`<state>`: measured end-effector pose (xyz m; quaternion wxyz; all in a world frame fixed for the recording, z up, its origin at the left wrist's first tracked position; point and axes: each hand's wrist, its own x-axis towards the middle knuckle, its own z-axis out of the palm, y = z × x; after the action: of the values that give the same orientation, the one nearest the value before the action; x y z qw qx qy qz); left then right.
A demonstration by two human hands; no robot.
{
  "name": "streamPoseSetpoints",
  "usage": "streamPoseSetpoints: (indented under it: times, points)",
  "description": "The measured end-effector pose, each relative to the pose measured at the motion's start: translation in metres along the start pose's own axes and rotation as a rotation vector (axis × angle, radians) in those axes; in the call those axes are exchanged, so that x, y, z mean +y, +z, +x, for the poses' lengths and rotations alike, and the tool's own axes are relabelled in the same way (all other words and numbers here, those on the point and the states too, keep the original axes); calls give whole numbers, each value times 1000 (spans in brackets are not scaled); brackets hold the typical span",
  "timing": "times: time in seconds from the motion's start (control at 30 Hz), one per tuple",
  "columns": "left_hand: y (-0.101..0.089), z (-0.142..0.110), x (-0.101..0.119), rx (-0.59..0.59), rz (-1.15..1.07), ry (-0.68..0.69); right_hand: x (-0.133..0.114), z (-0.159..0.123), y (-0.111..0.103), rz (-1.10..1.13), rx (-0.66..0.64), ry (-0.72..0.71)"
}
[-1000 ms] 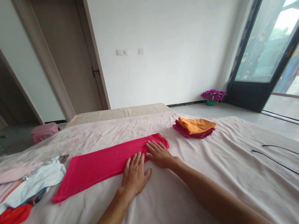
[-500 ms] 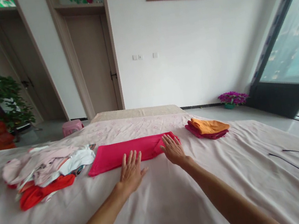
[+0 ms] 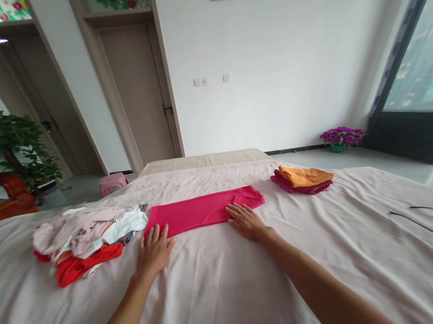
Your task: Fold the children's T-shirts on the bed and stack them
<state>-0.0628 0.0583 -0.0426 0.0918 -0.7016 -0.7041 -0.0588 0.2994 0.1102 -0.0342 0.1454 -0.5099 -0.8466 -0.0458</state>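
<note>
A pinkish-red garment [image 3: 196, 213], folded into a long flat strip, lies across the bed-like surface in front of me; its exact kind is hidden by the folds. My left hand [image 3: 154, 251] rests with fingers spread at its near left corner. Flat on the near edge toward the right end is my right hand [image 3: 246, 221], fingers stretched out. Left of the strip sits a loose heap of clothes [image 3: 83, 234] in pale pink, white and red. Beyond its right end is a small folded stack with an orange garment [image 3: 306, 176] on top of dark red ones.
A pale sheet [image 3: 222, 294] with wrinkles covers the surface. Thin black cords [image 3: 431, 231] lie at the right. A pink stool [image 3: 113, 183], a wooden chair [image 3: 5, 191], a leafy plant [image 3: 10, 146] and purple flowers [image 3: 341, 137] stand around it.
My left hand has slid left to the garment's corner. My right hand has shifted slightly toward me along its near edge. The view has turned a little left.
</note>
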Motion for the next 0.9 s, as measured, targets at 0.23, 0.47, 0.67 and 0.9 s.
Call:
streamPoseSetpoints:
  times: [0.23,0.47,0.67,0.9]
  points:
    - [1,1,0,26,-16,-3,2,0,6,-10,39,-9]
    - [4,3,-2,78,-30,-24,1,-1,8,-24,74,-8]
    - [10,5,-8,168,-72,-26,3,-1,13,-25,121,-15]
    - [17,18,-22,160,-322,-130,4,-2,12,-4,128,-31]
